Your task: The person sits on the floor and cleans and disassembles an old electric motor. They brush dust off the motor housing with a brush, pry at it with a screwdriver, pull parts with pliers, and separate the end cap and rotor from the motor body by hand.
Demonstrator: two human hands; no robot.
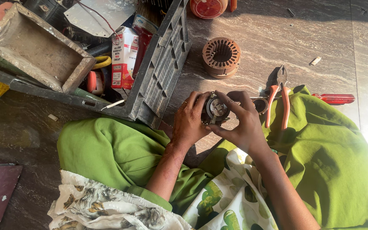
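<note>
Item held: a small round motor part, dark metal body with a paler, silvery face turned up toward the camera; a few small pale details show on that face, too fine to make out. It sits above the stone floor, just in front of the person's green-clad knees, between both hands.

Left hand: fingers curled around the left side of the part, thumb up along its edge; a ring shows on one finger. The grasp is closed on the part.

Right hand: fingers wrapped over the top and right side of the part, thumb pressing in from below. Also closed on the part.

Nearby, on the floor:
- Round copper-brown stator core, slotted inside, lying flat, well apart from the hands and beyond them.
- Pliers with orange handles, just right of the right hand, handles resting on the green cloth.
- Red-handled tool, further right, partly hidden by the cloth.
- Small metal ring, between the right hand and the pliers.
- Dark plastic crate to the left, holding a red and white carton and a grey rectangular tray among other clutter.
</note>
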